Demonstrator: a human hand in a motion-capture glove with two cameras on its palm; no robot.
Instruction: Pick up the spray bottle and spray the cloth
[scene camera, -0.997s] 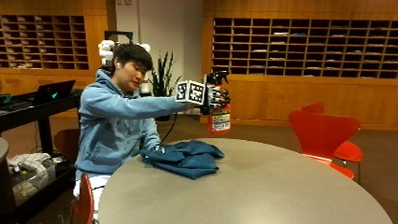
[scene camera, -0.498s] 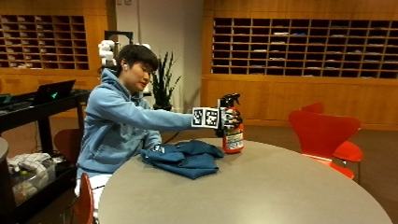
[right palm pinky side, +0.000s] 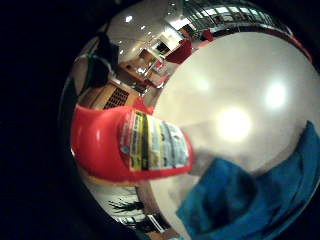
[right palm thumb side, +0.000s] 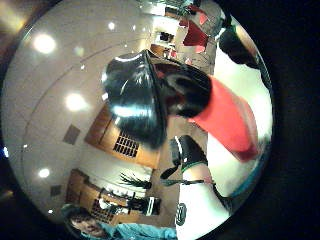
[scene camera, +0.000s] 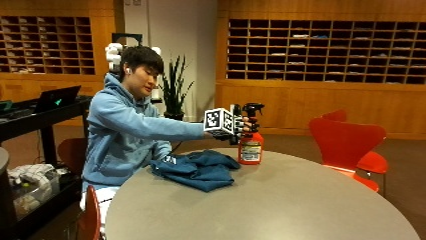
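Observation:
A red spray bottle (scene camera: 251, 149) with a black trigger head stands upright with its base at the round grey table (scene camera: 299, 200), just right of the crumpled blue cloth (scene camera: 198, 170). My gloved right hand (scene camera: 238, 126) grips the bottle's neck below the trigger. In the little finger side palm view the labelled red body (right palm pinky side: 135, 147) is close, and the cloth (right palm pinky side: 250, 200) lies on the table beside it. The thumb side palm view shows the black spray head (right palm thumb side: 145, 100) above the red neck (right palm thumb side: 225, 120), with a gloved finger (right palm thumb side: 187, 152) beside it.
An orange chair (scene camera: 346, 145) stands at the table's far right. A black cart (scene camera: 40, 150) with a laptop is at the left behind the person. A red chair back (scene camera: 90, 215) is at the near left.
The hand has brought the bottle down from chest height and out to the right. Its base is now at the table beside the cloth, and the hand still holds it.

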